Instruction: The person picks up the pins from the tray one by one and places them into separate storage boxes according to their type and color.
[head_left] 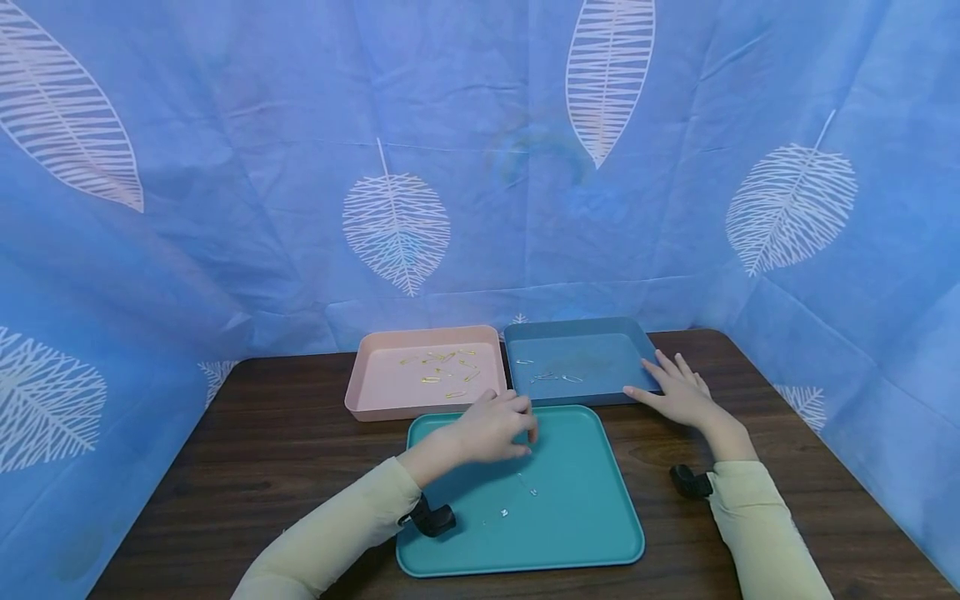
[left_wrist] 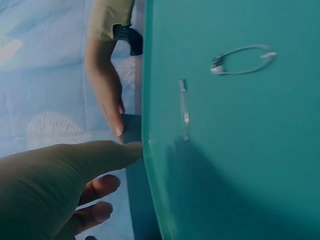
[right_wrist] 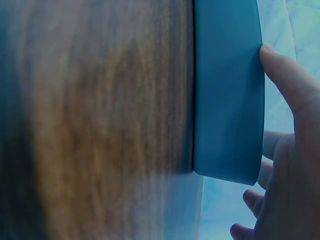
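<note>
Over the far part of the teal tray [head_left: 577,533], my left hand [head_left: 495,427] hovers with loosely bent fingers. In the left wrist view its thumb [left_wrist: 102,157] and fingers are apart, with nothing seen between them. Below lie silver safety pins: one rounded safety pin [left_wrist: 243,60] and one narrow safety pin [left_wrist: 184,110] seen edge-on. My right hand [head_left: 681,397] is at the near right corner of the blue tray [head_left: 600,398], fingers spread. Its thumb [right_wrist: 280,67] rests at the tray's rim in the right wrist view.
A pink tray [head_left: 375,400] with several gold safety pins [head_left: 450,358] stands at the back left, beside the blue tray. Several silver safety pins [head_left: 551,377] lie in the blue tray. The dark wooden table [head_left: 285,450] ends at a blue leaf-patterned cloth [head_left: 480,100].
</note>
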